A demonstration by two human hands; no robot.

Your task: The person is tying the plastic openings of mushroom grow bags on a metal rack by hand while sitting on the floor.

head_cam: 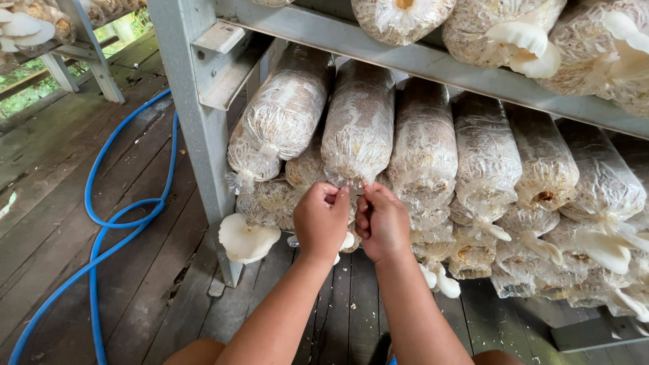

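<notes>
A clear plastic mushroom grow bag [359, 122], filled with whitish-brown substrate, lies on a grey metal shelf rack [196, 128] among several like it. My left hand [320, 220] and my right hand [382, 220] meet at this bag's crimped plastic mouth, fingers pinched on the plastic from either side. Both fists are closed around the bag's neck, and the opening itself is hidden behind my fingers. A white oyster mushroom [246, 239] grows out of a lower bag just left of my left hand.
More bags fill the shelf above [500, 30] and to the right, some with white mushrooms [605, 247] sticking out. A blue hose [111, 223] snakes over the wooden plank floor [61, 182] at left. Another rack leg [101, 64] stands at the far left.
</notes>
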